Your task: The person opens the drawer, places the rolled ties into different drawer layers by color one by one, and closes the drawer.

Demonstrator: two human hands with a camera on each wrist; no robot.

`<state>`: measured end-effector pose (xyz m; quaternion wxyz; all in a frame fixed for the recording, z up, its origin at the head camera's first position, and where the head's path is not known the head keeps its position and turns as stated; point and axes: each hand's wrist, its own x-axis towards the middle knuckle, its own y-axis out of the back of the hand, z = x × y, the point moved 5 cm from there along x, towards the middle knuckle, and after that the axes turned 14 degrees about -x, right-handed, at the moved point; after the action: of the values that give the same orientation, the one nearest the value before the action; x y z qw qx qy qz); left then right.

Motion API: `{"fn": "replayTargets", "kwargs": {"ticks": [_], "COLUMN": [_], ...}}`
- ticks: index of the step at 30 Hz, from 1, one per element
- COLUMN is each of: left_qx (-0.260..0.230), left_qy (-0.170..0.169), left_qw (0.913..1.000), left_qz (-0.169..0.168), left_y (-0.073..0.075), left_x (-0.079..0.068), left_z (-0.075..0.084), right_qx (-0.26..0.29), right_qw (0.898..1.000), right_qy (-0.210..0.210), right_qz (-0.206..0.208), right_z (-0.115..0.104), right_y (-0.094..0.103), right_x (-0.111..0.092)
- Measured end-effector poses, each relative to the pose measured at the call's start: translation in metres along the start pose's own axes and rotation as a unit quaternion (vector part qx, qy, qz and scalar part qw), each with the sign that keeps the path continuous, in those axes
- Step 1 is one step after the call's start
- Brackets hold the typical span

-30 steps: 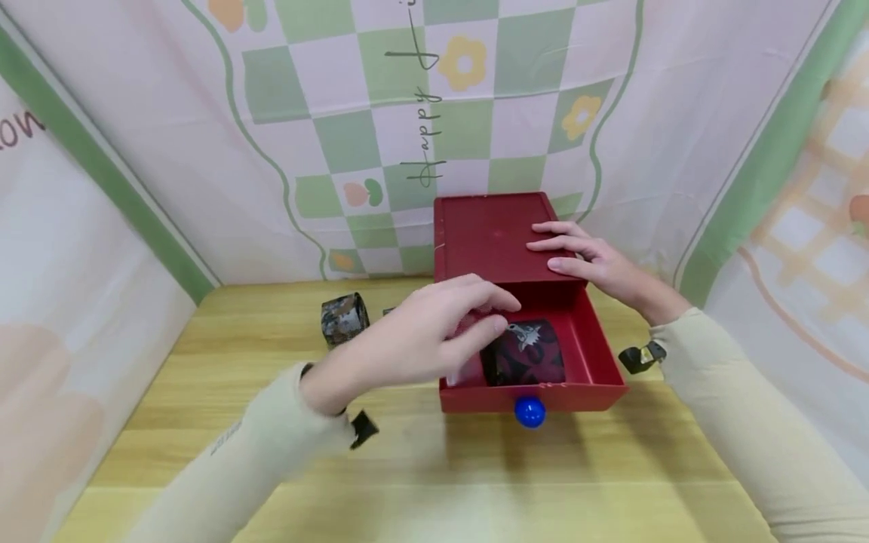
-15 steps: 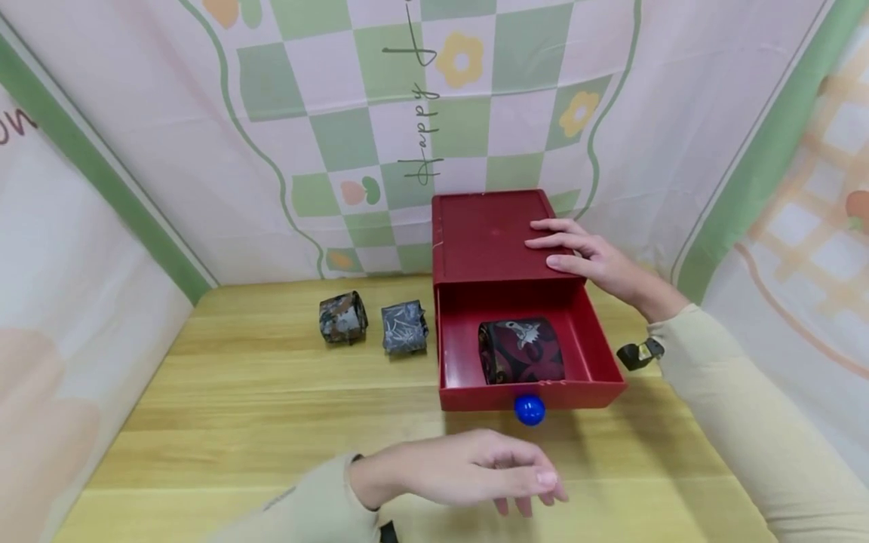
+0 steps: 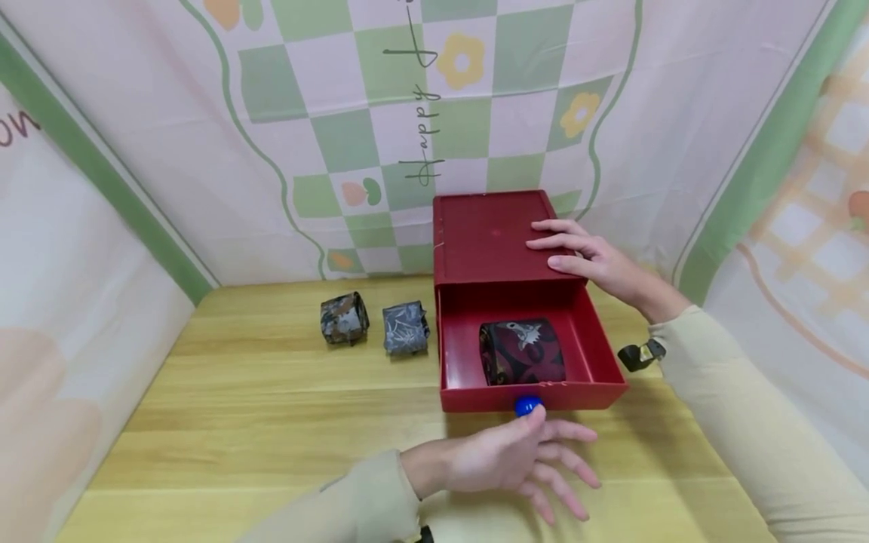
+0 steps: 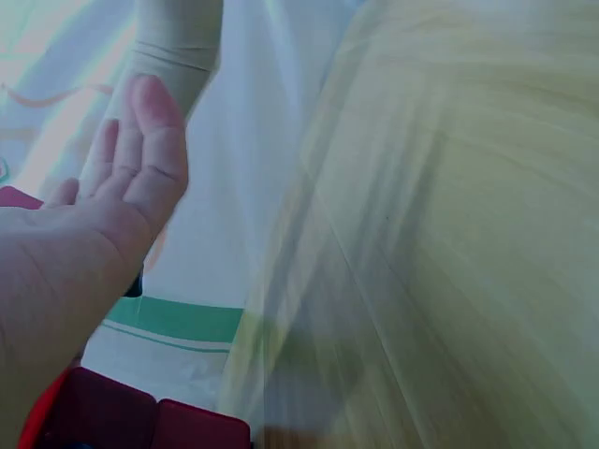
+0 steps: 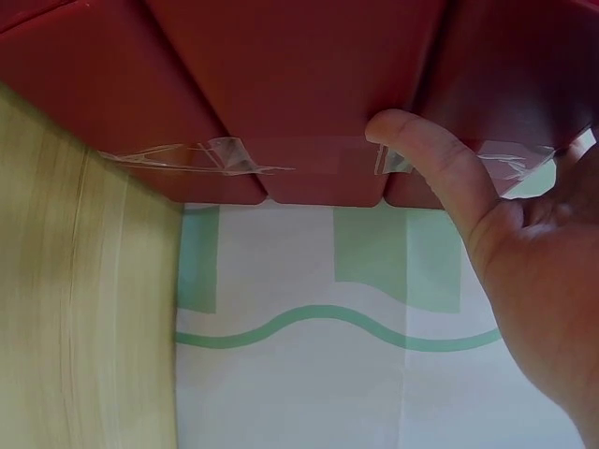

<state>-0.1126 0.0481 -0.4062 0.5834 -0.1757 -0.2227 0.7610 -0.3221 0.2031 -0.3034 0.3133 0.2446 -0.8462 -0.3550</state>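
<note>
In the head view a dark red drawer box (image 3: 498, 234) stands at the back of the table, its drawer (image 3: 597, 398) pulled out. My right hand (image 3: 591, 260) rests on top of the box at its right edge, fingers extended; in the right wrist view its thumb (image 5: 435, 168) lies against the side wall. Inside the drawer lies a rolled dark red and black patterned cloth (image 3: 523, 351) with a pale figure on it. My left hand (image 3: 509, 456) is in front of the drawer, fingers spread and holding nothing, its thumb tip overlapping the blue knob (image 3: 526, 406).
Left of the box, a camouflage-patterned cloth roll (image 3: 343, 318) and a grey patterned roll (image 3: 405, 328) sit on the wooden table (image 3: 271, 422). Printed fabric walls (image 3: 366, 90) enclose the table at the back and both sides. Clear tape (image 5: 229, 154) sticks to the box's side.
My left hand has left the drawer, come toward the front, then risen to the knob with its fingers spreading. The cloth roll stays in the drawer, and my right hand keeps its place.
</note>
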Motion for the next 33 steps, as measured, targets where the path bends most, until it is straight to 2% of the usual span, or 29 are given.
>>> {"fn": "replayTargets", "kwargs": {"ticks": [4, 7, 21, 29, 33], "left_qx": [-0.045, -0.063, -0.061, -0.056, -0.06], "left_qy": [-0.033, -0.042, -0.047, -0.056, -0.066], "left_qw": [0.998, 0.9968, 0.9968, 0.9968, 0.9958], "left_qz": [-0.031, -0.027, -0.023, -0.006, 0.023], "left_y": [-0.001, -0.001, -0.003, -0.002, 0.0], "left_x": [0.005, 0.007, 0.009, 0.009, 0.011], "left_z": [0.003, 0.005, 0.01, 0.011, 0.014], "right_qx": [0.002, 0.005, 0.012, 0.012, 0.011], "right_qw": [1.0, 1.0, 1.0, 1.0, 1.0], "right_qy": [-0.002, -0.003, -0.001, -0.002, 0.005], "right_qz": [-0.001, -0.003, 0.001, -0.003, 0.001], "right_z": [0.001, 0.001, -0.001, -0.001, -0.001], "right_y": [-0.001, -0.001, 0.0, 0.0, 0.0], "right_x": [-0.001, -0.001, -0.001, -0.001, 0.0]}}
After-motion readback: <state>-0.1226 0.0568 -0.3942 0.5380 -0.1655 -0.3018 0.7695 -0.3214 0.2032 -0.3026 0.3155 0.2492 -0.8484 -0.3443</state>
